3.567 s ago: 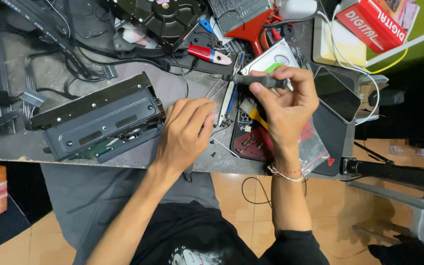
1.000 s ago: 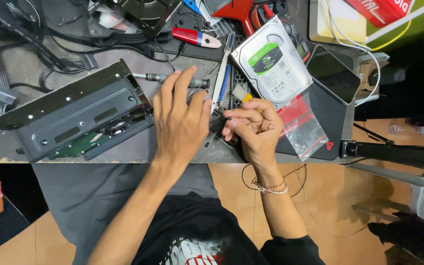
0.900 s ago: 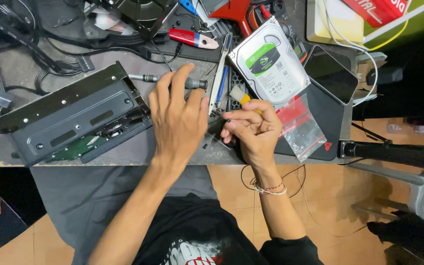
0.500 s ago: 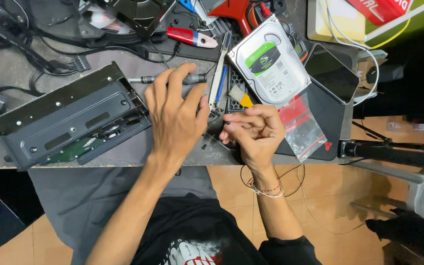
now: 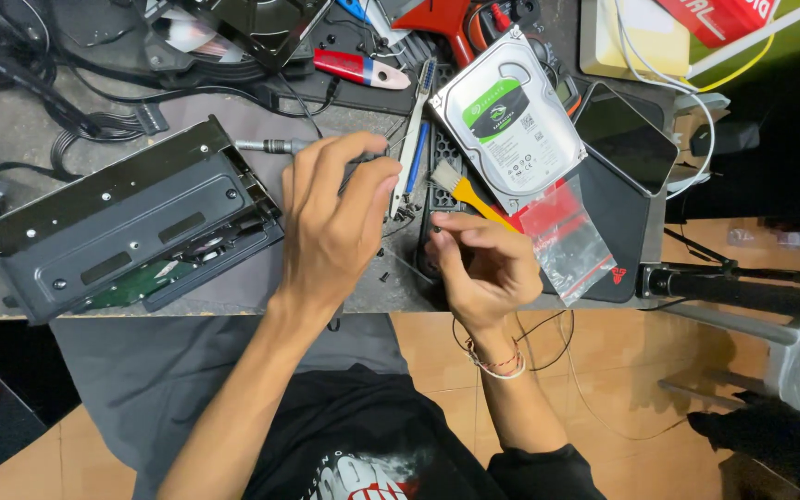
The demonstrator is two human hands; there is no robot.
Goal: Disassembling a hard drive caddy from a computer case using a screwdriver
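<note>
Orange-brown floor tiles fill the bottom of the frame, and above them runs the near edge of a cluttered grey table (image 5: 11, 120).

Nearest that edge, just right of centre, the right hand (image 5: 481, 268) is curled almost shut, fingertips pinched together over a dark tray; whatever it pinches is too small to make out, perhaps a screw. Left of it, the left hand (image 5: 335, 227) lies palm down with fingers loosely bent over the dark handle of a screwdriver (image 5: 270, 145), whose metal shaft pokes out to the left; whether it truly grips the handle I cannot tell. The screwdriver looks stiff and light, best taken by the handle, which the hand mostly hides.

At the left sits a black metal drive cage (image 5: 131, 227), rigid and probably sharp-edged, with a green circuit board showing inside. Small loose screws (image 5: 383, 275) lie between the hands and would roll away easily.

Farther up, a yellow-handled brush (image 5: 463, 190), a clear zip bag (image 5: 562, 241) and a silver hard drive (image 5: 506, 116), which is dense and shock-sensitive and best held by its sides. Black cables (image 5: 67, 111) tangle in the upper left, cut off by the frame.
</note>
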